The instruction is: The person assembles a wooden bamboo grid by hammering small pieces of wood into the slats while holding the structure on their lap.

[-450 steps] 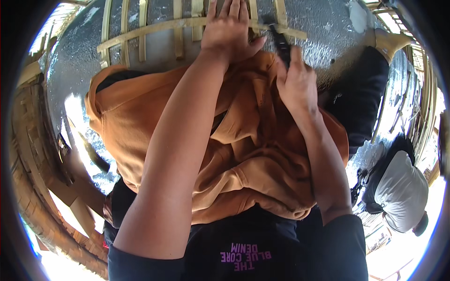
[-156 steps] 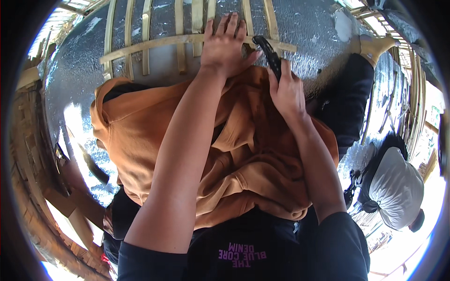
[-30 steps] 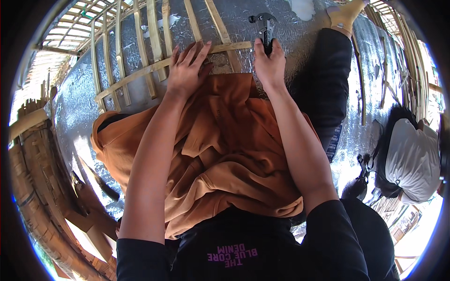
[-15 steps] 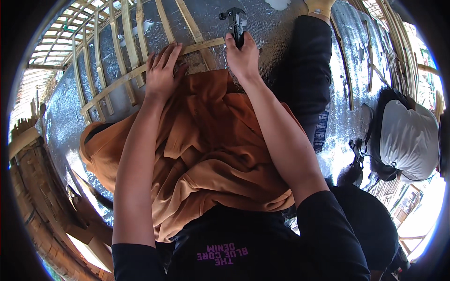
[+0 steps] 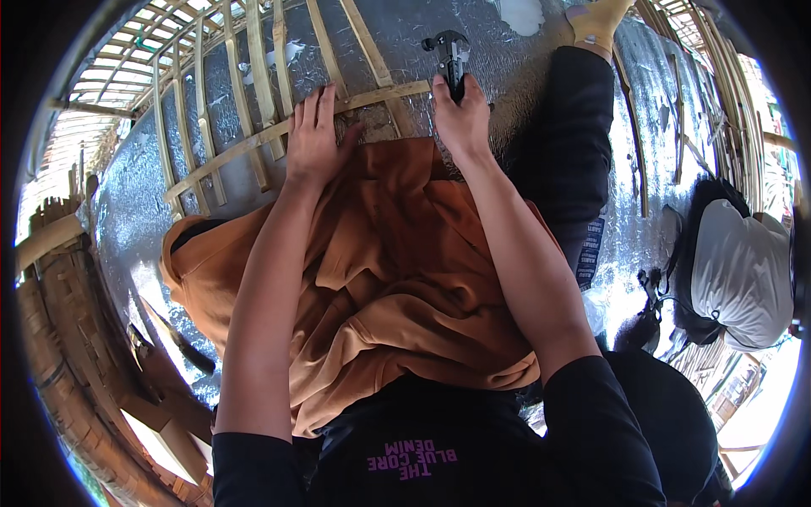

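Note:
My right hand (image 5: 463,120) is wrapped round the black handle of a small claw hammer (image 5: 453,51), whose head points away from me. The hammer is just beyond the right end of a wooden crosspiece (image 5: 389,95). My left hand (image 5: 311,145) lies over that crosspiece with its fingers stretched forward and nothing in its grip. Several thin slats (image 5: 260,63) cross the strip, spreading away from me like a rack. A brown cloth garment (image 5: 380,287) is heaped over my lap, just below both hands.
Silvery foil sheeting (image 5: 127,203) covers the floor. A leg in dark trousers (image 5: 562,144) stretches out on the right, ending in a yellowish sock (image 5: 596,24). Farther right sits a light grey bundle (image 5: 735,270). Woven bamboo (image 5: 72,355) lines the left side.
The whole view has shifted, so everything appears a little farther right and lower. Both hands keep nearly the same places on the strip and the hammer.

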Motion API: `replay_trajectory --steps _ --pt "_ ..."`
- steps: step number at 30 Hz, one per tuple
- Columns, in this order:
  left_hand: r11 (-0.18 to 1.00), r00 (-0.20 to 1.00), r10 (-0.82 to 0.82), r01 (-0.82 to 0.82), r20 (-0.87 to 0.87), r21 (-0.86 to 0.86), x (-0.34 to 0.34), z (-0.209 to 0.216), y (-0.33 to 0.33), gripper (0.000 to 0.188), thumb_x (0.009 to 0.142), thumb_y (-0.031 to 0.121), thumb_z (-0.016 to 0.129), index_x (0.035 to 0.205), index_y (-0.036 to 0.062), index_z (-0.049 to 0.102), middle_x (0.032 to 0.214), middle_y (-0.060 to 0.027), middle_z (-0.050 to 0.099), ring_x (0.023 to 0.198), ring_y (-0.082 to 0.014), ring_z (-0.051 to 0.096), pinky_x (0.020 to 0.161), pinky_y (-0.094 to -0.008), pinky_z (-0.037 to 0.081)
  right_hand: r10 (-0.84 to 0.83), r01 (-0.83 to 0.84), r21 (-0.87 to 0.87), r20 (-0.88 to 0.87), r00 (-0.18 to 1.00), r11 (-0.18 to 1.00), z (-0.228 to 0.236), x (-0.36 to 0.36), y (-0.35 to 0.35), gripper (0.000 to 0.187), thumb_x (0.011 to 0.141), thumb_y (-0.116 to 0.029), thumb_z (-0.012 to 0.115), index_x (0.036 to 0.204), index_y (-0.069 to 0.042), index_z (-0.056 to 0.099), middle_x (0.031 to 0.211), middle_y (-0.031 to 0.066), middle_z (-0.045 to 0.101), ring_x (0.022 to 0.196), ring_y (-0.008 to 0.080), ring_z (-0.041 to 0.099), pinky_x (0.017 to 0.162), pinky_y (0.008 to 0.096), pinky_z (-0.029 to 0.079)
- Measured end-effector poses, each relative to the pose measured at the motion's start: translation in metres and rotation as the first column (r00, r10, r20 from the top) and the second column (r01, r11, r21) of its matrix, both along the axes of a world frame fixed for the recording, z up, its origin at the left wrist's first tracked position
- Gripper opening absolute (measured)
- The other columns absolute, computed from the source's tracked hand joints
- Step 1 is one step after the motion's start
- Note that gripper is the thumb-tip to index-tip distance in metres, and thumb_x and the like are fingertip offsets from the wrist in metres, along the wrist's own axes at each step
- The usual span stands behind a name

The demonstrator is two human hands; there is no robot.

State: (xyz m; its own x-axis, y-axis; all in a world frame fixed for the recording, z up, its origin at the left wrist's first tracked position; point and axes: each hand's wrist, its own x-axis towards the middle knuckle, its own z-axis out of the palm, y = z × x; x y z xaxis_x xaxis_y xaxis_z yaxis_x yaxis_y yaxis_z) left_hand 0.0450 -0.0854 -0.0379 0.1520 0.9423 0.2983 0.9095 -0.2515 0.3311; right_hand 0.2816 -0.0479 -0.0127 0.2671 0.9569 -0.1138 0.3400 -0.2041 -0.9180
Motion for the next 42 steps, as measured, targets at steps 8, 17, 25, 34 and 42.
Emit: replay_trajectory --steps 8,17,25,34,42 --pt "0.999 0.999 0.005 -0.008 -0.05 -0.042 0.0 0.003 -0.002 0.072 0.093 0.04 0.072 0.149 0.0043 0.046 0.139 -0.0177 0.053 0.129 -0.0377 0.051 0.11 -0.0511 0.041 -0.001 0.001 0.002 0.001 1.0 1.0 -0.004 0.0 0.003 0.032 0.098 -0.029 0.068 0.091 0.001 0.059 0.076 0.0178 0.067 0.07 0.0338 0.068 0.069 0.0449 0.052" --pt "1.0 0.997 0.009 -0.01 -0.073 -0.01 0.001 0.001 -0.003 0.068 0.094 0.04 0.07 0.147 0.0048 0.048 0.14 -0.0157 0.053 0.129 -0.0366 0.051 0.109 -0.0514 0.042 -0.007 0.007 -0.03 -0.003 1.0 1.0 -0.003 0.001 0.004 0.032 0.097 -0.029 0.069 0.09 0.001 0.059 0.075 0.0174 0.067 0.07 0.0342 0.069 0.069 0.0455 0.051" --pt "0.999 0.997 -0.001 0.005 -0.076 0.043 0.002 0.004 -0.003 0.063 0.094 0.037 0.071 0.144 0.0034 0.052 0.135 -0.0172 0.056 0.125 -0.0381 0.054 0.107 -0.0508 0.044 0.005 -0.004 -0.02 0.023 1.0 1.0 -0.009 0.0 0.005 0.032 0.097 -0.029 0.069 0.092 0.0 0.059 0.077 0.0181 0.068 0.071 0.0349 0.07 0.069 0.0457 0.052" --pt "1.0 0.999 0.005 -0.005 -0.053 -0.001 0.002 0.007 -0.002 0.065 0.092 0.039 0.072 0.145 0.0069 0.052 0.133 -0.013 0.058 0.123 -0.0333 0.054 0.103 -0.0478 0.043 0.011 -0.011 -0.008 0.058 0.998 1.0 -0.006 0.0 0.003 0.033 0.097 -0.03 0.069 0.093 0.001 0.059 0.079 0.0186 0.069 0.073 0.0357 0.071 0.071 0.0454 0.053" --pt "1.0 0.999 -0.006 0.005 -0.036 -0.027 0.004 0.011 -0.003 0.069 0.09 0.043 0.074 0.146 0.0118 0.05 0.134 -0.0111 0.061 0.124 -0.032 0.056 0.104 -0.0499 0.041 0.01 -0.009 -0.013 0.041 0.999 1.0 -0.006 0.0 0.003 0.032 0.097 -0.03 0.07 0.092 0.001 0.06 0.08 0.0182 0.07 0.073 0.0344 0.071 0.071 0.0447 0.053"
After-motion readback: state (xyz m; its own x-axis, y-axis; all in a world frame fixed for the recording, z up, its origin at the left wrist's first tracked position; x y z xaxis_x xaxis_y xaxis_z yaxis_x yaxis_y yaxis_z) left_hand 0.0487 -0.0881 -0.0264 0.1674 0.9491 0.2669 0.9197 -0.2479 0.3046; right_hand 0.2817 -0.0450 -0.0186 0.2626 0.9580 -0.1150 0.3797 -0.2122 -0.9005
